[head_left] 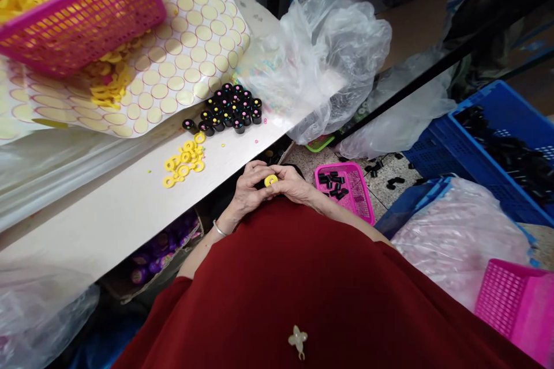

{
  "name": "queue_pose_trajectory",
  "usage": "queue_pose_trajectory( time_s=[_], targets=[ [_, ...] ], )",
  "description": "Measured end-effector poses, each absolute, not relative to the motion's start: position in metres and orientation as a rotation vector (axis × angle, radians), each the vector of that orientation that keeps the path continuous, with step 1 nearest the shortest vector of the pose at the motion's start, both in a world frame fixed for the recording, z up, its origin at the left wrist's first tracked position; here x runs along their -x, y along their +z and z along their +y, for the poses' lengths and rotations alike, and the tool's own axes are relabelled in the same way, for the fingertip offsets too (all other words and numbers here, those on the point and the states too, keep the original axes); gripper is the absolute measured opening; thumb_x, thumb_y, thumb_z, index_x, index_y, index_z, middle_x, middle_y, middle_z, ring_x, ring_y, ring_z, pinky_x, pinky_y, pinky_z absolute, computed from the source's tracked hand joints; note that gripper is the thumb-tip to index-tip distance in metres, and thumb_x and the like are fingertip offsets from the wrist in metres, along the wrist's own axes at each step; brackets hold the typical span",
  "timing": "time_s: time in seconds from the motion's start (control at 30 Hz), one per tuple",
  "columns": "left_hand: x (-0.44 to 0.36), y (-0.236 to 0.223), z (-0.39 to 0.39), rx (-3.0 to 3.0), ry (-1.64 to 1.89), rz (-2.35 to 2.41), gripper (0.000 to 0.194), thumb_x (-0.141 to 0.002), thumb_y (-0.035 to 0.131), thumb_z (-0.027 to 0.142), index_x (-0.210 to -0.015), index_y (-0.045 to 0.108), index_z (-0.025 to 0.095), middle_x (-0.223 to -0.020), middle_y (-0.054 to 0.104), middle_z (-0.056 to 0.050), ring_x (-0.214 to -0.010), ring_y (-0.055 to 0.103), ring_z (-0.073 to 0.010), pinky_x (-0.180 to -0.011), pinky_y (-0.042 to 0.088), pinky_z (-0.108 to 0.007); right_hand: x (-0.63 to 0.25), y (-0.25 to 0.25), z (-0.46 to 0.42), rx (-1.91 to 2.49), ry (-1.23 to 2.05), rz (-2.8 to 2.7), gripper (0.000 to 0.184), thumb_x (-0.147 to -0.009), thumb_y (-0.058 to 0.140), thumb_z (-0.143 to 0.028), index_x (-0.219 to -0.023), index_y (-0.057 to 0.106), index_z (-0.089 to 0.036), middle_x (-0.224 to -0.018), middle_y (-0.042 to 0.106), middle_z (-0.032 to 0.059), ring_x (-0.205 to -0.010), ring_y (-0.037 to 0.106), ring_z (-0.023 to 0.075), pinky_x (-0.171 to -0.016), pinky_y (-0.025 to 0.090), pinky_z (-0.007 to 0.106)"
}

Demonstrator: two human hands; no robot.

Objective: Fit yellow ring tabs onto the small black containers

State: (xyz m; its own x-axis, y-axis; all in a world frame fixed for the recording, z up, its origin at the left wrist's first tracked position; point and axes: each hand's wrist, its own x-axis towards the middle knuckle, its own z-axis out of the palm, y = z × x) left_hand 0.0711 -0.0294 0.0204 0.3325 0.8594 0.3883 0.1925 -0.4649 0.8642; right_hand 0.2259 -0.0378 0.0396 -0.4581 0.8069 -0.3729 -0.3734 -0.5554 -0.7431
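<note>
In front of the red garment, my left hand [250,189] and my right hand [295,184] meet with bent fingers. Pinched between them is a yellow ring-shaped piece [270,177], a small pale spot at its middle. Whatever lies beneath the ring is hidden by my fingers. On the white table, ahead and to the left, is a loose heap of yellow ring pieces [185,157]. Just beyond it stands a cluster of black cylinders [234,108] with small coloured dots on their tops.
A pink basket [86,17] full of yellow pieces stands on a circle-patterned sheet [182,52]. Clear plastic bags [320,57] sag over the table's end. On the floor are a smaller pink basket [361,193] with black parts, scattered black pieces and a blue crate [433,144].
</note>
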Motion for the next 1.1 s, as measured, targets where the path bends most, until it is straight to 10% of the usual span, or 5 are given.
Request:
queue_pose_trajectory(
  time_s=[0.8, 1.1],
  targets=[
    [-0.074, 0.028, -0.022, -1.56, 1.174, 0.973, 0.043, -0.072, 0.072, 0.035, -0.113, 0.064, 0.027, -0.12, 0.055, -0.007, -0.116, 0.052, -0.0238, -0.094, 0.047, -0.038, -0.232, 0.042, -0.01, 0.891, 1.915, -0.741, 0.048, -0.048, 0.085, -0.029, -0.089, 0.065, -0.013, -0.069, 0.06, -0.0033, -0.055, 0.05, 0.0051, -0.046, 0.042, 0.015],
    [-0.055, 0.04, -0.015, -2.069, 1.259, 1.358, 0.033, -0.08, 0.063, 0.049, -0.1, 0.069, 0.024, -0.103, 0.063, -0.006, -0.102, 0.053, -0.0211, -0.09, 0.046, -0.039, -0.21, 0.055, -0.004, 0.788, 1.992, -0.781, 0.054, -0.05, 0.087, -0.036, -0.095, 0.066, -0.014, -0.081, 0.065, 0.0001, -0.063, 0.058, 0.008, -0.05, 0.05, 0.017]
  ],
)
